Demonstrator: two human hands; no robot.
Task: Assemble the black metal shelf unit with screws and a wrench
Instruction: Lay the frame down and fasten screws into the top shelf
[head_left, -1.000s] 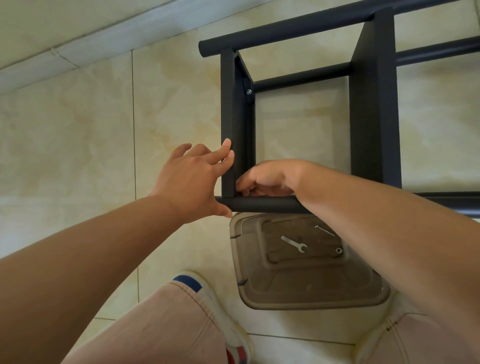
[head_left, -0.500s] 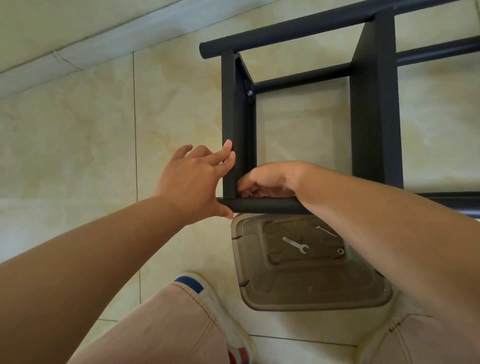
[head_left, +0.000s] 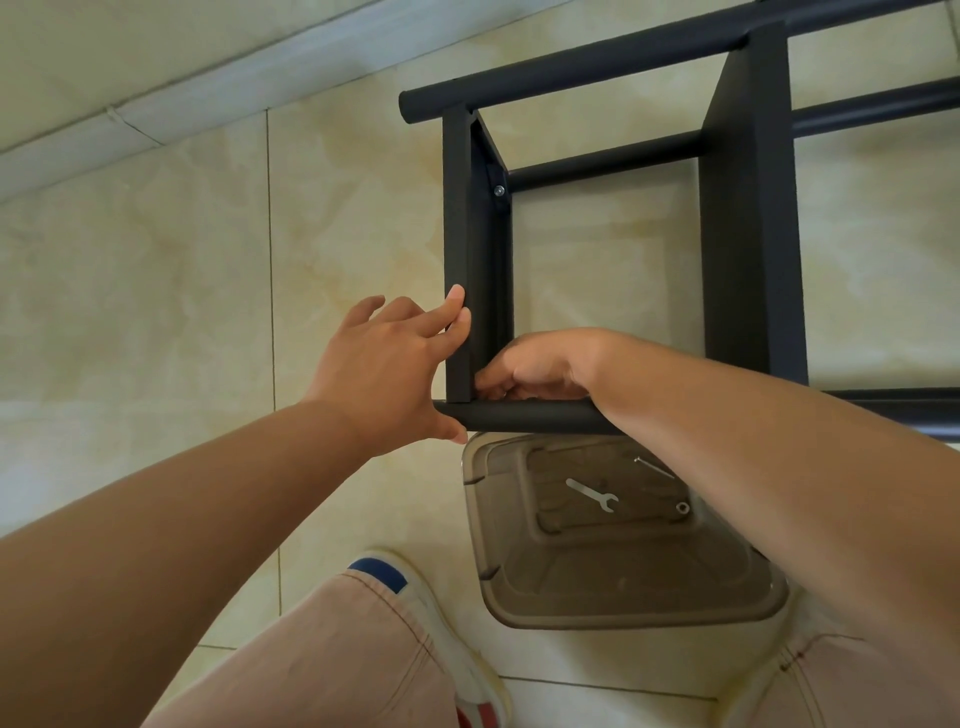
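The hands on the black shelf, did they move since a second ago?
Hardly. The left hand still rests its fingers on the black shelf bar, and the right hand stays curled in the corner. The wrench still lies in the plastic box.

Shelf frame (head_left: 748, 218): matt black painted metal, smooth tubes and flat panels. Screw (head_left: 499, 190): bright bare metal. Wrench (head_left: 592, 494): flat silvery metal. Tray (head_left: 623, 587): translucent brownish plastic, slightly glossy. Floor (head_left: 156, 270): polished cream tile. Trousers (head_left: 332, 665): pale woven cloth, stitched seams.
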